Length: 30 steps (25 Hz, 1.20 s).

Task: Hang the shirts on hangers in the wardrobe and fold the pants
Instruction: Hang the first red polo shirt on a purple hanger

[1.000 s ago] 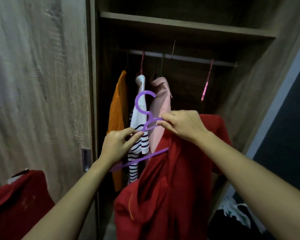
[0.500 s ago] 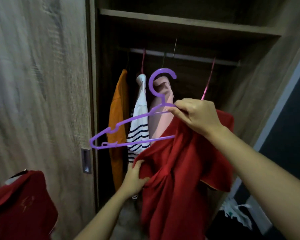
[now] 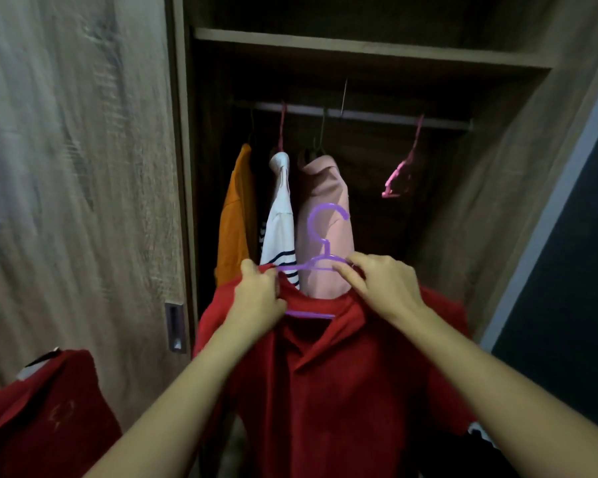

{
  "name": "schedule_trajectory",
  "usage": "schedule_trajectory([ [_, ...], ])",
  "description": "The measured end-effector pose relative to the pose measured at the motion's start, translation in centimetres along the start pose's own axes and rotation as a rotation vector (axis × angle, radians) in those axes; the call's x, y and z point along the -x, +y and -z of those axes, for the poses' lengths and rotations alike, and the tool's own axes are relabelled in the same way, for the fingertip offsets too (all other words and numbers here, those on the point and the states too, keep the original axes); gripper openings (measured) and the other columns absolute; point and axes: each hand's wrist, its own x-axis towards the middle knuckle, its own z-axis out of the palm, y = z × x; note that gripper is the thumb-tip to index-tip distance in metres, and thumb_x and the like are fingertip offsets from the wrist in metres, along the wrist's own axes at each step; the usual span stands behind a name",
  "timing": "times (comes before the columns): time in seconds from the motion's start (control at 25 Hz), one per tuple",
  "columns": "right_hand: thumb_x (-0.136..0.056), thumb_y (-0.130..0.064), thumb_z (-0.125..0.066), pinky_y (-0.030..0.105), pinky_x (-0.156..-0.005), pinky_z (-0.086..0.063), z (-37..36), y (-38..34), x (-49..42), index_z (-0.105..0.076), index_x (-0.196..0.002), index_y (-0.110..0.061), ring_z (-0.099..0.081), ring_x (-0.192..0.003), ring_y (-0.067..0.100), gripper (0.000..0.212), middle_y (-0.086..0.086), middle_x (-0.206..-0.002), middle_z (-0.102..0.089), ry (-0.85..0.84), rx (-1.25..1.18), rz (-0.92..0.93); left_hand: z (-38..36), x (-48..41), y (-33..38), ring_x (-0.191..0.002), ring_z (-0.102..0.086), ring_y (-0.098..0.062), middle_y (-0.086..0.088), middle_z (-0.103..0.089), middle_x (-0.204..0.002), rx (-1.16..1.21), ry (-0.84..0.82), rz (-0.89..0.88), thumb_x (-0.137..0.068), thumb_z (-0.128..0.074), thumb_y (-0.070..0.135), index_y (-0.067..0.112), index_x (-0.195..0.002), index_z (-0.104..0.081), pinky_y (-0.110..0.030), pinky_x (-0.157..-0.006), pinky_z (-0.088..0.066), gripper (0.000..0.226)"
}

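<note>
A wood-grain wardrobe (image 3: 497, 201) is standing open, its sliding door (image 3: 83, 201) sitting to the left with one recessed handle (image 3: 175, 327) on its edge. One shelf (image 3: 359, 51) is running across the top, and one rail (image 3: 377, 116) is running beneath it. Three shirts are hanging from the rail side by side: an orange shirt (image 3: 235, 215), a white striped shirt (image 3: 279, 219) and a pink shirt (image 3: 325, 188). One empty pink hanger (image 3: 399, 175) is hanging further right, well apart from them. In front of the opening, two hands are holding up one red shirt (image 3: 325, 391) on one purple hanger (image 3: 326, 232); the hook is sticking up above the collar, short of the rail, and the lower bar is showing through the neck opening. The left hand (image 3: 259, 301) is gripping the collar at the hanger's left arm, its fingers (image 3: 266, 281) curling tight into the cloth. The right hand (image 3: 385, 288) is pinching the hanger's right arm at the collar edge, thumb and forefinger pressing together, the other fingers (image 3: 356, 282) bending loosely. A second red garment (image 3: 38, 415) is lying at lower left, near the door; what it is resting on is out of view.
</note>
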Motion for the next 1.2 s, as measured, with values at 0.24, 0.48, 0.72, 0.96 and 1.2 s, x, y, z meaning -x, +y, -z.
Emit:
schedule_trajectory([
  [0.24,-0.079,-0.069,-0.027,0.031,-0.06,-0.044,2.0,1.5,0.5,-0.059,-0.088,-0.031,-0.066,-0.079,0.024,0.05,-0.005,-0.071,-0.066,0.063,-0.286,-0.097,3.3,1.4,-3.6,-0.103,-0.051,-0.025,-0.004,-0.056,-0.111,-0.105,0.367,-0.262,-0.081,-0.043,0.065,0.022,-0.113,-0.054,-0.041,-0.083,-0.042,0.055],
  [0.48,-0.081,-0.067,-0.019,0.029,-0.061,-0.041,2.4,1.7,-0.2,-0.059,-0.095,-0.03,-0.066,-0.089,0.017,0.055,-0.008,-0.092,-0.07,0.027,-0.146,0.029,6.1,0.4,-7.3,-0.052,-0.048,-0.009,0.005,-0.046,-0.053,0.07,0.229,-0.34,-0.076,-0.047,0.068,0.018,-0.067,-0.049,-0.036,-0.052,-0.039,0.05],
  [0.72,-0.083,-0.065,-0.026,0.035,-0.073,-0.048,2.7,4.2,-0.3,-0.052,-0.111,-0.038,-0.065,-0.084,0.015,0.047,-0.009,-0.081,-0.067,-0.192,-0.431,-0.015,8.2,1.3,-8.2,-0.05,-0.04,0.002,0.004,-0.053,-0.06,0.217,0.24,-0.277,-0.079,-0.074,0.033,0.024,-0.062,-0.056,-0.018,-0.05,-0.032,0.026],
  [0.96,-0.079,-0.058,-0.042,0.045,-0.084,-0.049,3.0,4.1,0.0,-0.053,-0.104,-0.046,-0.064,-0.089,0.018,0.029,-0.012,-0.089,-0.067,-0.088,-0.491,-0.179,10.8,0.9,-9.4,-0.085,-0.053,0.026,0.041,-0.064,-0.085,0.405,0.194,-0.232,-0.077,-0.068,0.024,0.062,-0.082,-0.065,0.001,-0.081,-0.041,0.038],
  [1.2,-0.075,-0.063,-0.045,0.045,-0.084,-0.051,3.5,3.6,0.0,-0.055,-0.093,-0.055,-0.064,-0.088,0.012,0.021,-0.014,-0.091,-0.068,-0.082,-0.576,-0.19,11.5,0.1,-9.1,-0.081,-0.061,0.012,0.022,-0.071,-0.089,0.297,0.136,-0.277,-0.066,-0.065,0.069,0.049,-0.09,-0.067,-0.017,-0.077,-0.05,0.032],
])
